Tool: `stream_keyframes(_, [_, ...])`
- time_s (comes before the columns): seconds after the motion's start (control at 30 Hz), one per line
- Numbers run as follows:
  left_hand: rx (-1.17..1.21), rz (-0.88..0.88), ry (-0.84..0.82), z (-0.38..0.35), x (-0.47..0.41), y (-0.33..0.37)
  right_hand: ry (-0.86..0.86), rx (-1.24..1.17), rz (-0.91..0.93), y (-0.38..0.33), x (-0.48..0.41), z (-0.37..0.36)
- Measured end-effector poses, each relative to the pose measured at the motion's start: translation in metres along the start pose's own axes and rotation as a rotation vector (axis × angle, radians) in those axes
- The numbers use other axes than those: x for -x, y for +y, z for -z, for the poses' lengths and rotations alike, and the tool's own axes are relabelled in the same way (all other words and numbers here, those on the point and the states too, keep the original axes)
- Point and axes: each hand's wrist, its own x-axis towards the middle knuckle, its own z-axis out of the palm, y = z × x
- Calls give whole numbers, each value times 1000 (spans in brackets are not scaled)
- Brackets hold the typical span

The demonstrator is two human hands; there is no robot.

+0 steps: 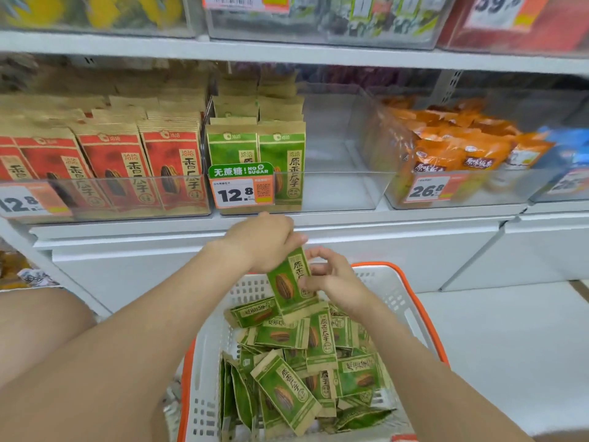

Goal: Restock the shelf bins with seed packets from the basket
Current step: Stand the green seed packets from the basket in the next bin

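Left hand (264, 240) and right hand (334, 279) both pinch one packet (291, 285), upright over the basket (398, 291); the bin (334, 189) gap lies above, left hand nearer.

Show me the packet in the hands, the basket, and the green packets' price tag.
held green packet (288, 283), head view, on its printed front.
basket (395, 298), head view, on its bare white right wall.
price tag (240, 193), head view, on the printed 12.8.
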Motion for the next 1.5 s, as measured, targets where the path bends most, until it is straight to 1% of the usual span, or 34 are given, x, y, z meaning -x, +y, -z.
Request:
stream_keyframes(0.1, [316,-21,239,20,0,6,162,-179,177,-41,12,-2])
stream_keyframes(0.17, [534,3,382,31,1,11,255,-156,308,-66,18,-7])
stream_keyframes(0.23, [689,28,507,39,3,17,340,-91,392,-86,22,-11])
stream_keyframes(0.3, [780,33,588,44,3,20,406,-89,434,-101,22,-11])
stream_keyframes(0.4, [804,12,667,52,3,26,387,-99,441,-120,22,-7])
stream_keyframes(0.47, [740,6,695,58,3,30,364,-68,407,-132,19,0])
stream_keyframes(0.53, [688,-8,705,63,4,35,323,36,399,-145,17,9])
stream_keyframes(0.63, [490,-37,766,73,0,33,173,153,403,-166,16,17])
stream_keyframes(0.7, [447,-77,773,81,-1,40,88,252,419,-182,18,25])
stream_keyframes(0.77, [536,-94,797,85,-2,45,67,287,405,-195,15,32])
stream_keyframes(0.87, [740,-22,888,87,-5,52,129,239,403,-206,9,45])
stream_keyframes(0.93, [871,-7,821,85,-14,50,155,146,407,-207,4,52])
stream_keyframes(1.0, [956,-9,751,83,-18,50,103,120,380,-208,0,59])
stream_keyframes(1.1, [1122,13,730,84,-20,50,-10,212,292,-210,-5,69])
stream_keyframes(1.17, [1171,3,718,87,-24,51,-5,280,308,-216,-11,73])
stream_keyframes(1.2, [1082,-7,759,90,-26,53,44,349,384,-219,-16,75])
stream_keyframes(1.23, [892,-17,831,91,-29,51,145,457,493,-222,-22,77])
stream_keyframes(1.3, [469,-27,942,93,-36,47,434,690,702,-221,-32,79])
stream_keyframes(1.33, [290,-22,949,94,-39,43,575,731,779,-220,-36,80])
stream_keyframes(1.4, [-18,9,881,90,-47,30,737,767,859,-214,-43,83])
stream_keyframes(1.43, [-142,22,821,86,-51,24,769,854,863,-210,-47,85])
stream_keyframes(1.5, [-297,5,711,80,-55,16,740,1083,813,-203,-59,86])
